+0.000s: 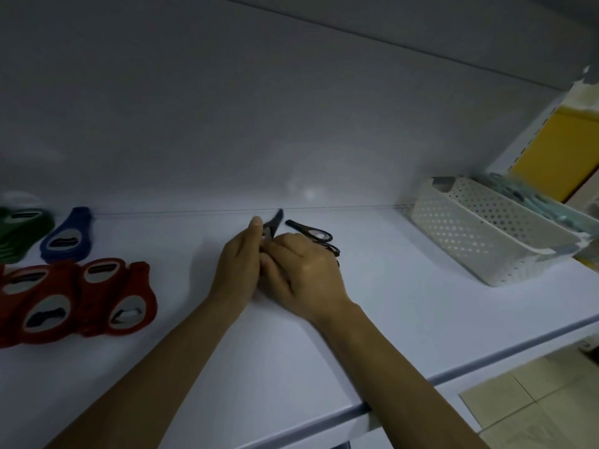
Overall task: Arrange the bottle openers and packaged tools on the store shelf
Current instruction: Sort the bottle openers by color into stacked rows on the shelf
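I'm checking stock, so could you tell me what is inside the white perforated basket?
Pale teal items show above the white basket's rim at the back; blur hides what they are, and its walls cover anything lower.

Green openers (17, 233): cut off by the left edge, so the stack's full count cannot be told.
Red openers (74, 296): the leftmost ones run past the left edge; they overlap and hide each other's lower parts.
Black openers (311, 236): mostly covered by the right hand (301, 270); how many lie under it cannot be told.
Left hand (240, 264): its fingers are hidden behind the dark piece (272, 226) it holds.
White basket (486, 234): its contents are blurred, pale blue, not identifiable.
Yellow panel (557, 147): cut by the right edge, blurred.
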A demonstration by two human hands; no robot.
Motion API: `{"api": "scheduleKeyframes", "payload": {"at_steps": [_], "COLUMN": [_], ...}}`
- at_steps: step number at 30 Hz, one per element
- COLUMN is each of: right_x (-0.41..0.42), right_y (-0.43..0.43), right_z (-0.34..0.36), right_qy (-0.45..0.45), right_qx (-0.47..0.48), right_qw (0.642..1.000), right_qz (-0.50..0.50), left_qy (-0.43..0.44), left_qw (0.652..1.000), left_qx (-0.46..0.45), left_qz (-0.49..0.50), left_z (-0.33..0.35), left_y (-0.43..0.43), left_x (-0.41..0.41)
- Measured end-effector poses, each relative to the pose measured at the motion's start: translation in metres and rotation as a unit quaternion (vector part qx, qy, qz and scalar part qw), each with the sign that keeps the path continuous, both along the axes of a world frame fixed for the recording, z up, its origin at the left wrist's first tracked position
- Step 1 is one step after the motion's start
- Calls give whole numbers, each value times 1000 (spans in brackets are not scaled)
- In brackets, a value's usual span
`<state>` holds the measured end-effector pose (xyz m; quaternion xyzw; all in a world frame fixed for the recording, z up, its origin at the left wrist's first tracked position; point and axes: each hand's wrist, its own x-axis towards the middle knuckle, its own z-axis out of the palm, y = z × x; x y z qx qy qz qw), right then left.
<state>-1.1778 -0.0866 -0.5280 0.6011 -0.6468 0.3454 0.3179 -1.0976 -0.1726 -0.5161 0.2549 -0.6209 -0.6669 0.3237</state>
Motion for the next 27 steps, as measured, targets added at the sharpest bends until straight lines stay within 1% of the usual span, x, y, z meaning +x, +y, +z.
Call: {"api": "scheduleKeyframes", "payload": {"at_steps": [1,2,4,5,7,8,10,13,14,18,20,23,25,27], "right_x": [3,4,1,-4,-19,-26,-35,-40,-40,-39,-38,-38,-38,-38], "right_y": [-1,0,6,10,17,20,23,19,17,18,18,13,12,15], "right_z": [2,5,9,9,8,6,2,-4,-6,-5,-6,-6,-5,-4], "right_qy": [-17,-57,-139,-171,-214,-226,-229,-233,-233,-231,-216,-213,-239,-271], "right_qx": [6,1,-22,-15,62,112,174,188,188,170,195,237,222,177], "right_qw": [1000,998,988,979,959,950,940,938,938,941,938,922,921,920], "right_qz": [5,-4,-66,-108,-173,-187,-185,-176,-176,-180,-189,-219,-212,-222], "left_qy": [7,12,29,43,58,60,68,71,67,38,37,37,42,48], "left_qw": [1000,999,997,995,995,995,994,993,994,999,999,999,999,998], "left_qx": [17,35,68,81,82,81,85,96,87,3,-10,-21,-29,-26], "left_qz": [10,21,33,32,24,21,15,13,14,9,10,17,13,11], "left_z": [1,1,2,3,3,3,3,3,3,-2,-4,-4,-4,-3], "left_y": [0,-2,-2,-3,-4,-5,-5,-5,-4,-2,-2,-2,-1,0], "left_x": [0,-1,0,1,2,3,4,4,4,6,6,5,5,6]}}
